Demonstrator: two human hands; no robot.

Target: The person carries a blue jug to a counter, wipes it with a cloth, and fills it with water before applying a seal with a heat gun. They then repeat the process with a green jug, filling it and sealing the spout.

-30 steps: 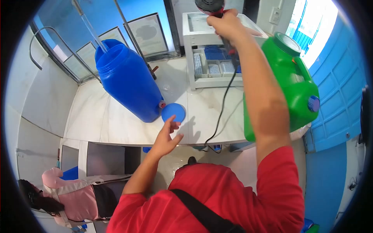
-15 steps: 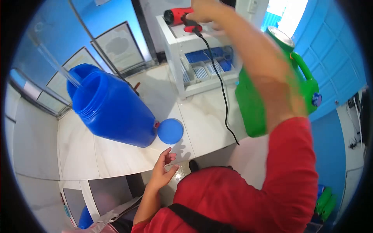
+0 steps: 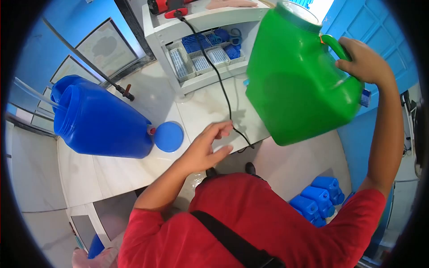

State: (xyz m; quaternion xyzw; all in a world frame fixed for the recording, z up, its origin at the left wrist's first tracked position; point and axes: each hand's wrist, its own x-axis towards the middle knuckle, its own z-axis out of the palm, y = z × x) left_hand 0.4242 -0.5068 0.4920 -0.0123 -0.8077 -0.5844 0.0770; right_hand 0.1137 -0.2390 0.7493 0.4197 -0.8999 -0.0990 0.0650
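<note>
Fingers of the right hand point(image 3: 368, 62) curl firmly around the handle point(image 3: 334, 47) of a large green jug point(image 3: 295, 80), with the thumb lying along the near side. This jug is at the right end of the table point(image 3: 107, 178), leaning, its lowest corner reaching past the front edge; whether its base bears on the tabletop cannot be told. It has a green-rimmed cap point(image 3: 300, 12) with a pale top, and a small blue cap point(image 3: 365, 98) on its right side.

The left hand point(image 3: 201, 149) is loose and grasps nothing, its fingers half bent and the thumb spread away from them. Its fingertips overlap a black cord point(image 3: 214, 73) in view; whether they touch it is unclear. The cord runs up to a red tool point(image 3: 176, 12) on top of a white shelf unit point(image 3: 159, 35). Small baskets point(image 3: 192, 67) sit on the lower shelf.

At the left of the table stands a blue jug point(image 3: 105, 118), uncapped, with a clear tube point(image 3: 38, 94) at its mouth. A round blue lid point(image 3: 169, 136) lies just beside its red spout point(image 3: 151, 130). Several small blue containers point(image 3: 317, 198) stand on the floor at right.
</note>
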